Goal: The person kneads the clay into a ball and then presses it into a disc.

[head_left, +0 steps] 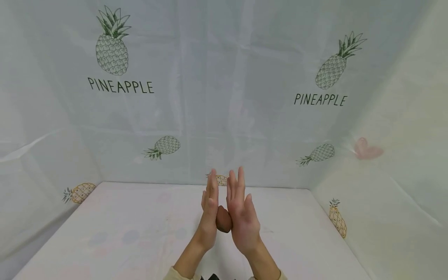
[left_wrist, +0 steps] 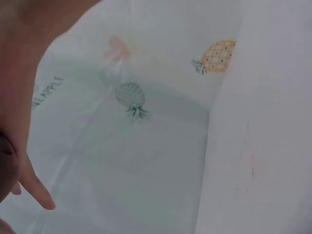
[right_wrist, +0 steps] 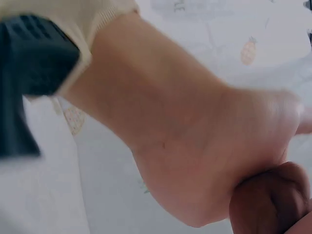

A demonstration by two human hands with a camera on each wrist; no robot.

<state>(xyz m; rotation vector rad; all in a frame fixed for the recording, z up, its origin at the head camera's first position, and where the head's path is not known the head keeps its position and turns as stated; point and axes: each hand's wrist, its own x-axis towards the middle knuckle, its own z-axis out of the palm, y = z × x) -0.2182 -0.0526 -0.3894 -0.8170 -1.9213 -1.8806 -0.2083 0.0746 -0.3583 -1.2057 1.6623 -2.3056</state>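
A brown lump [head_left: 224, 219], which looks like modelling clay, sits between the heels of the two palms above the table. On its left side the left hand [head_left: 210, 214] presses against it, fingers straight and pointing up. From the other side the right hand [head_left: 244, 217] presses too, its fingers extended and the thumb apart. A gap shows between the two sets of fingertips. In the right wrist view the lump [right_wrist: 273, 200] has creases and touches a palm. Only a sliver of the lump [left_wrist: 7, 165] appears at the left wrist view's edge.
A white-covered table [head_left: 140, 233] with faint coloured spots lies under the hands. Pale sheeting [head_left: 217, 97] printed with pineapples rises behind it and on both sides. A dark device [right_wrist: 39, 53] is strapped by a beige sleeve [right_wrist: 105, 14].
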